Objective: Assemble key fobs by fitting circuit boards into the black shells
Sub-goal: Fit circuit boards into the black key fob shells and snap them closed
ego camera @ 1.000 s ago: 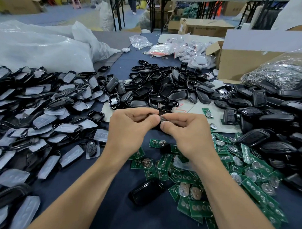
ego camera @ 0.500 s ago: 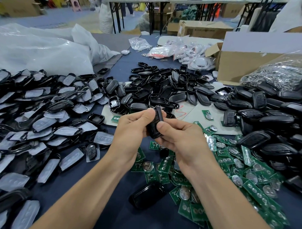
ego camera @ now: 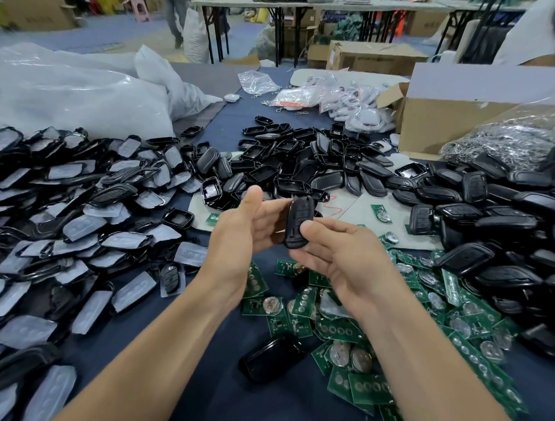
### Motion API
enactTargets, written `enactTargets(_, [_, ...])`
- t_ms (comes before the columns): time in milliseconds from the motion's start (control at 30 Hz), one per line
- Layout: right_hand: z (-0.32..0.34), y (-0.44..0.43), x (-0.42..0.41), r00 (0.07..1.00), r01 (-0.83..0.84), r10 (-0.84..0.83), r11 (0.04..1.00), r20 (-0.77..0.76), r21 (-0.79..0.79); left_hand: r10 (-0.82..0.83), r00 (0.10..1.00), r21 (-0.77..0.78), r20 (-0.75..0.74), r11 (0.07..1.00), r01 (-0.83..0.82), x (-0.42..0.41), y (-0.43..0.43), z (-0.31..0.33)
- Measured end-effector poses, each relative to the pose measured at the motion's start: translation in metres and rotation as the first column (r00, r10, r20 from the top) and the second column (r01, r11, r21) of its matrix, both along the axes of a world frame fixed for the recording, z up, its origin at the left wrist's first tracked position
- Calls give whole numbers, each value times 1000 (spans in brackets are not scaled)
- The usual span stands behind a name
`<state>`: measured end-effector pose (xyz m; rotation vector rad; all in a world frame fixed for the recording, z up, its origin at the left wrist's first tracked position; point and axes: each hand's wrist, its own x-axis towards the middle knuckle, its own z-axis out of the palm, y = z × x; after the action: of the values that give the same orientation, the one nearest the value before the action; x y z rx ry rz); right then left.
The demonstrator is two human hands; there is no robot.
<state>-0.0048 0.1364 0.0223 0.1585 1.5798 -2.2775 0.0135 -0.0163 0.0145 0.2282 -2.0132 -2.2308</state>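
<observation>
Key fob (ego camera: pixel 297 222): black, held up above the surface (ego camera: pixel 231 404) between my two hands. It stands nearly upright with its button face turned toward me.
Right hand (ego camera: pixel 340 259): pinching the key fob. My thumb presses on the lower part of its face and my fingers curl under and behind it.
Left hand (ego camera: pixel 248 237): spread and relaxed, thumb raised clear of the fob. My fingers reach toward its left edge and back; I cannot tell whether they touch it.
Circuit boards (ego camera: pixel 359 339): green, many with round coin cells, heaped loosely on the surface under and to the right of my right wrist.
Black shells (ego camera: pixel 303 161): an open-sided heap beyond my hands, in the middle of the surface.
Loose shell (ego camera: pixel 271 356): one glossy black piece lying between my forearms, just beside the near edge of the boards.
Padded shells (ego camera: pixel 65 218): a wide spread on my left, black halves with grey rubber pads.
Closed fobs (ego camera: pixel 490 217): piled on my right, past the boards.
Cardboard box (ego camera: pixel 446 128): at the far right, behind the closed fobs.
White bag (ego camera: pixel 69 93): large and crumpled, at the far left.
</observation>
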Motion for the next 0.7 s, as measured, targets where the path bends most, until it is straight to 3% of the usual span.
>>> enactTargets(67, [7,20,-7,1000,-31,31,998,5,50,53,998,32,-24,998,-52,-1,-5,2])
enactTargets(100, [13,34,-12,1000,-5,5,1000,-27,-14,82,996,43,-30,996,-81,-2,-8,2])
enactTargets(133, [17,49,-17,997,33,-45,982,-63,-184,106,994,44,-33,994,-105,-2,-11,2])
enactTargets(200, [26,80,-23,982,38,-134,828,-131,-560,131,991,33,-26,991,-130,-3,-13,3])
enactTargets(233, [28,89,-25,973,21,-148,820,-177,-573,136,990,27,-19,990,-136,-2,-14,2])
enactTargets(333, [18,80,-30,970,137,-171,972,-175,-191,170,985,-6,-1,985,-170,-3,-14,2])
enactTargets(400, [9,57,-30,957,228,-199,966,-210,123,213,977,-31,1,977,-213,-5,-15,3])
enactTargets(500, [2,23,-31,877,309,13,751,-480,584,267,964,-44,10,963,-267,-7,-16,5])
enactTargets(567, [1,2,-33,833,295,266,527,-485,797,297,955,-44,14,954,-297,-9,-17,5])
enactTargets(633, [-4,-12,-32,816,296,390,352,-426,888,304,952,-52,14,952,-303,-9,-18,3])
enactTargets(700, [-7,-17,-27,770,387,425,282,-476,878,281,960,-83,0,956,-280,-10,-19,0])
